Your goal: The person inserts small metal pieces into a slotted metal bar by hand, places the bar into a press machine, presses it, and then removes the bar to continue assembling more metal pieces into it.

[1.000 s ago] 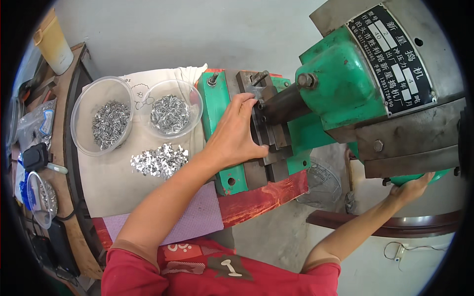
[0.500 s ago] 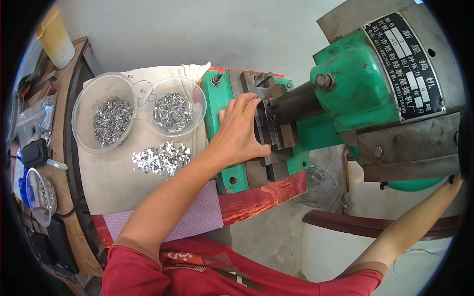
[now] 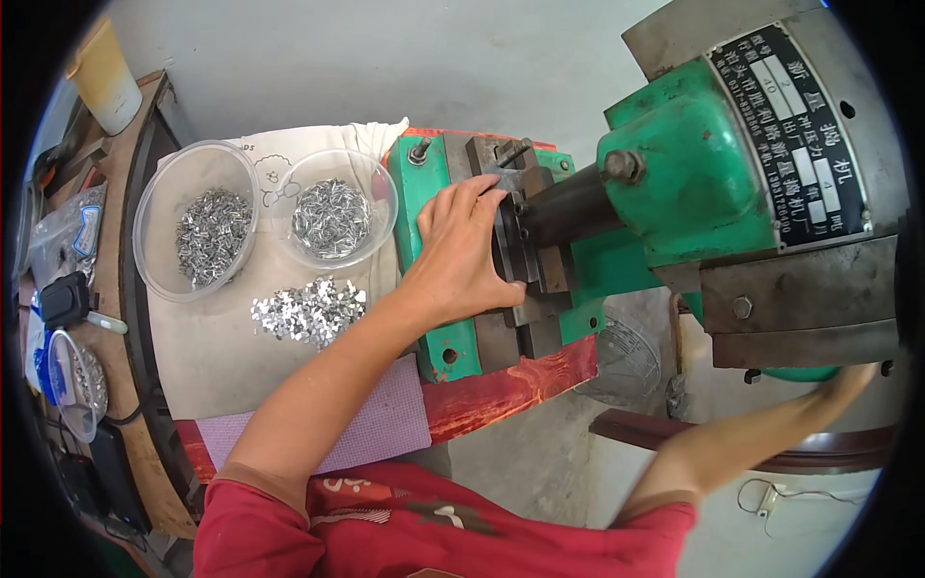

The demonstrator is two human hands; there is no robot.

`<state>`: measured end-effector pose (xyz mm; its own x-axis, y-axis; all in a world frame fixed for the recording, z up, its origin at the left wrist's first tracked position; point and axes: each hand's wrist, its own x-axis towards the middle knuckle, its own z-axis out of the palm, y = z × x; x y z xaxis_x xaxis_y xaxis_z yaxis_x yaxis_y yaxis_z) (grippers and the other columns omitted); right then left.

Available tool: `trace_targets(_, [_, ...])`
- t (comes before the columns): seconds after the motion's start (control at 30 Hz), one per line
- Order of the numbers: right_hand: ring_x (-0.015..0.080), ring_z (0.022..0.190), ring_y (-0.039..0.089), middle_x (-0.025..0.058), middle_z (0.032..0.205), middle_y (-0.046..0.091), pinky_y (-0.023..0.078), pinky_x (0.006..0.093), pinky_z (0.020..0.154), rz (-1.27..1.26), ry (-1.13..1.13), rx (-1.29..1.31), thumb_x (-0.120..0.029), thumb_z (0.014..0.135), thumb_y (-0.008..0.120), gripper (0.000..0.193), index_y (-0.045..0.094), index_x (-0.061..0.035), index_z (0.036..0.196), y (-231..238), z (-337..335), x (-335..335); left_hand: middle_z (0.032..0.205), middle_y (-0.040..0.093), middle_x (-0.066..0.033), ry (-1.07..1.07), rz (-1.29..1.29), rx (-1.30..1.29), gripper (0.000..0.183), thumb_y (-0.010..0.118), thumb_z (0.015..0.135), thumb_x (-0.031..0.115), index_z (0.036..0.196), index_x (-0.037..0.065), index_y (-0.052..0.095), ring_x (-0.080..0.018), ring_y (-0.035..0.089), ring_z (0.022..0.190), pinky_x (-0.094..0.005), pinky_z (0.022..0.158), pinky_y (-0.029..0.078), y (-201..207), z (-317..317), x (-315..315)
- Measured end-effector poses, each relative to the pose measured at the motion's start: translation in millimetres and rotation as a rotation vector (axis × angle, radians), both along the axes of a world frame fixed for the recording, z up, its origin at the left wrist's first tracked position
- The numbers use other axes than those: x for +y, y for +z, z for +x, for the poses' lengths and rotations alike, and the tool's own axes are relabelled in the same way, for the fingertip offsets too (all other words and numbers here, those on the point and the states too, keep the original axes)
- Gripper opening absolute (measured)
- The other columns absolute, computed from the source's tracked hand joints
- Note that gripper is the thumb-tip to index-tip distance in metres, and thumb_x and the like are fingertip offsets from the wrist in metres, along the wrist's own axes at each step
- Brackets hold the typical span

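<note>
The press [image 3: 679, 159] was a green-painted machine with bare steel side members, a hex bolt in its green casting and a black nameplate on its head. The steel tooling block [image 3: 520, 255], dark grey, long and stepped, lay flat on the green base of the press, partly covered from view. The ram [image 3: 570, 207], a dark cylinder, extended from the press head to the tooling block; contact could not be determined. The green wheel [image 3: 802, 374] showed only its curved edge beneath the press head's steel side.
</note>
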<state>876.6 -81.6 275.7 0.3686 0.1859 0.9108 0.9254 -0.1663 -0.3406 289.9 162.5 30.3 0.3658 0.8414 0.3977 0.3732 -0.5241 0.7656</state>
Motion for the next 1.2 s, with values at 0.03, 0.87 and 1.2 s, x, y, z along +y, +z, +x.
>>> trace_targets(0.03, [0.0272,0.106,0.064,0.0166,0.121,0.064,0.055,0.0416,0.090,0.008,0.000,-0.053,-0.027,0.099,0.061,0.042,0.057,0.0026,0.127,-51.2,-146.3,44.8,0.147,0.041,-0.0182,0.002,-0.005,-0.023,0.095,0.085,0.055,0.029,0.137,0.002,0.045,-0.0378,0.039,0.136,-0.0502,0.113,0.027,-8.5,-11.0,-1.5])
trace_targets(0.87, [0.0251,0.106,0.064,0.0130,0.122,0.063,0.053,0.0367,0.089,-0.010,0.319,0.477,-0.037,0.105,0.054,0.050,0.053,0.0053,0.132,48.4,-264.3,82.7,0.136,0.046,-0.0169,0.012,0.005,-0.029,0.095,0.083,0.051,0.032,0.132,-0.002,0.046,-0.0360,0.041,0.131,-0.0484,0.113,0.025,-26.3,-50.9,-12.4])
trace_targets(1.2, [0.0204,0.089,0.065,0.0078,0.103,0.065,0.054,0.0336,0.074,0.005,0.284,0.427,-0.028,0.106,0.053,0.034,0.059,0.0025,0.120,45.8,-267.5,85.4,0.135,0.047,-0.0140,-0.018,-0.028,-0.004,0.094,0.084,0.051,0.031,0.133,0.003,0.046,-0.0353,0.042,0.130,-0.0475,0.112,0.026,-21.6,-64.3,-50.4])
